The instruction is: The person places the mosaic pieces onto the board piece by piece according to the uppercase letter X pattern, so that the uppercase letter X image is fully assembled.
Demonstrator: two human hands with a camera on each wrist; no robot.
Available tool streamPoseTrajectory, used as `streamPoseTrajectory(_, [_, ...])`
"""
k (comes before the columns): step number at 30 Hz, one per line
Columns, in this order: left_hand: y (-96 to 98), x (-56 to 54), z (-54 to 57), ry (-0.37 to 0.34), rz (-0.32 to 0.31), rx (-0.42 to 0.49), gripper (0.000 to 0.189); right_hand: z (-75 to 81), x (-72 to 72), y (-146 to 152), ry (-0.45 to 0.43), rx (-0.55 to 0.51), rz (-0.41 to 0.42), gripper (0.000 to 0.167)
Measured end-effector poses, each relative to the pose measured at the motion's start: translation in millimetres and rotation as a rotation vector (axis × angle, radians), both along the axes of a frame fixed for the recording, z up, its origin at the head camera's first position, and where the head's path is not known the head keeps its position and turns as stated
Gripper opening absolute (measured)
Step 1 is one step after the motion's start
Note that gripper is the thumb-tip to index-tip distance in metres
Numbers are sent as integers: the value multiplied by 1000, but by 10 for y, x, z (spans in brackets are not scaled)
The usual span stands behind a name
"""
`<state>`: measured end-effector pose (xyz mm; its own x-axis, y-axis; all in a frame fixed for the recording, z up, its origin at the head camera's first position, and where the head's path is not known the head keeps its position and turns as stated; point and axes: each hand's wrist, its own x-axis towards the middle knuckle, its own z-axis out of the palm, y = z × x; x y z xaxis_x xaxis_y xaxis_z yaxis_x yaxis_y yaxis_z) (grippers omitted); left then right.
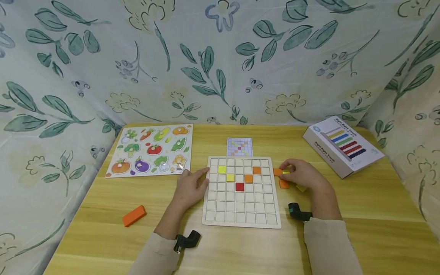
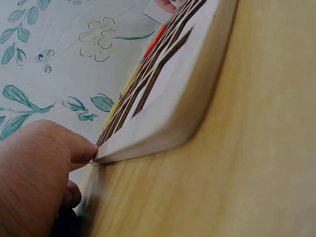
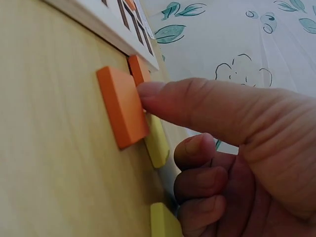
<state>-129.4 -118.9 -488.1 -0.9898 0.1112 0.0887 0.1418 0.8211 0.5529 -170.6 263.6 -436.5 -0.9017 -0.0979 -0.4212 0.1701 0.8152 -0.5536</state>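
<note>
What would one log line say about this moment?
left hand: touching board | right hand: at loose orange tiles | board: five tiles set

Fingers (image 3: 197, 102) — beside tiles (image 3: 120, 106) (orange, yellow)

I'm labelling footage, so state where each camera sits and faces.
Head: worn there, facing forward and down at the grid board; left hand, right hand, sleeves show.
Left wrist: worn there, facing the board's edge; left hand, right fingertips show.
Right wrist: worn there, facing loose tiles; right hand shows.
Both wrist views share the board.
</note>
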Motion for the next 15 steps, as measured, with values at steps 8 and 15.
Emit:
streamPoseTrajectory(8, [-5, 0, -11, 5, -2, -1, 41, 49, 14, 5, 7, -25, -3, 32])
streamPoseTrajectory(15, [-10, 0, -7, 5, -5, 0, 41, 141, 48, -64, 51, -46, 36, 32])
